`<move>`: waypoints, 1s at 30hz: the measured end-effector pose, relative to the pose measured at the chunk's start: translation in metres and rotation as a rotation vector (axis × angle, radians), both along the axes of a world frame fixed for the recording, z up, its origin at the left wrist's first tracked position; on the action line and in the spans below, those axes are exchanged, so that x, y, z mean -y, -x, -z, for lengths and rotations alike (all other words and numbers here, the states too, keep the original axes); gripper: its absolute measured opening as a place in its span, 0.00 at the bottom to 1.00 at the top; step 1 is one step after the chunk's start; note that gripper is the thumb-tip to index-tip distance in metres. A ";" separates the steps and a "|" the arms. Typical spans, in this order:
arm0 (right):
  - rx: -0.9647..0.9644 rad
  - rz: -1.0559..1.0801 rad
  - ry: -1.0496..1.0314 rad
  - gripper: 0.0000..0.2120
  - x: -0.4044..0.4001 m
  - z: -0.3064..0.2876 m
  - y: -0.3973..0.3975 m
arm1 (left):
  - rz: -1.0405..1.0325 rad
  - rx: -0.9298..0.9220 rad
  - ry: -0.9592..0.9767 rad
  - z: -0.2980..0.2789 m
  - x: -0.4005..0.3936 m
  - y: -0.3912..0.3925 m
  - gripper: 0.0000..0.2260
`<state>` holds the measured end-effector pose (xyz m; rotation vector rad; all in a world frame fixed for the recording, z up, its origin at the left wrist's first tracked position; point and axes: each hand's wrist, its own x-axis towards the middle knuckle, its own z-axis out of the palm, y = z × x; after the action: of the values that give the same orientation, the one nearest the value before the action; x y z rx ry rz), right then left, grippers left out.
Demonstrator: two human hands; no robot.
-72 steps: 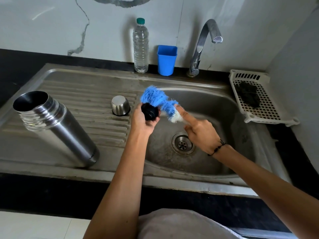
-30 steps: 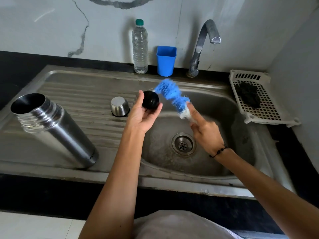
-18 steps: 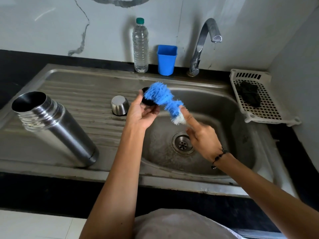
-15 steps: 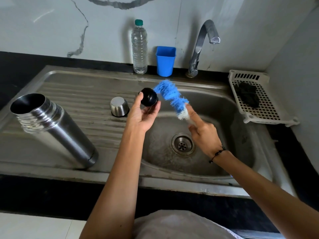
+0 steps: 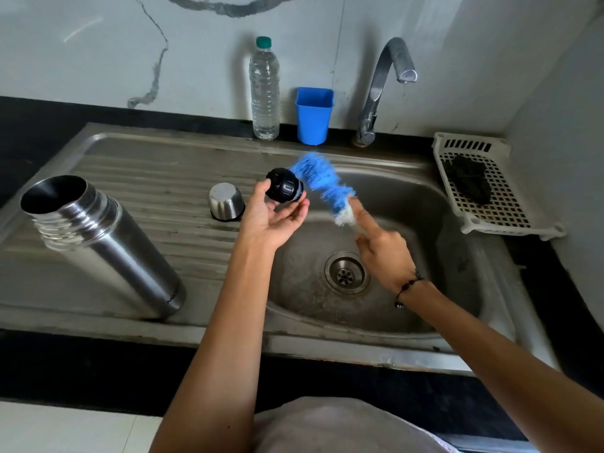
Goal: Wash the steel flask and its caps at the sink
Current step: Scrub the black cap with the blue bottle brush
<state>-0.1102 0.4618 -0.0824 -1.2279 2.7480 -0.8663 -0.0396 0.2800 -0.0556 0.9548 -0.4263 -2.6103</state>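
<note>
One flask, two caps, one brush, one bottle, one cup, one basket.

Steel flask: open, no cap, standing upright on sink drainboard at left, threaded neck, dark inside, small lettering near base. Steel cup-cap: upside down on drainboard, just left of basin edge, well apart from flask. Black inner stopper: round, ribbed side, held up in fingertips over the drainboard–basin edge, tilted on its side, blue brush bristles touching its right side.
</note>
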 end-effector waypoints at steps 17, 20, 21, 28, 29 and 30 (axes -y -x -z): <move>-0.015 -0.064 0.041 0.38 -0.006 0.010 -0.002 | -0.028 0.016 -0.032 0.004 0.000 0.002 0.21; -0.017 -0.110 0.026 0.37 -0.005 0.008 -0.010 | -0.049 -0.013 -0.026 0.003 0.001 0.001 0.17; -0.006 -0.114 0.005 0.36 -0.005 0.007 -0.013 | -0.051 -0.004 -0.012 0.003 0.001 0.001 0.16; 0.125 -0.023 0.075 0.36 0.004 -0.008 -0.008 | 0.088 -0.007 0.047 0.001 0.000 0.002 0.18; 0.134 -0.034 0.084 0.36 0.002 -0.008 -0.013 | 0.070 -0.016 0.048 0.001 0.001 0.002 0.17; 0.150 -0.047 0.078 0.37 0.000 -0.007 -0.020 | 0.047 -0.013 0.056 0.003 0.002 0.001 0.17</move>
<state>-0.0899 0.4618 -0.0749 -1.1816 2.5816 -1.0249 -0.0410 0.2781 -0.0586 0.9191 -0.5221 -2.6304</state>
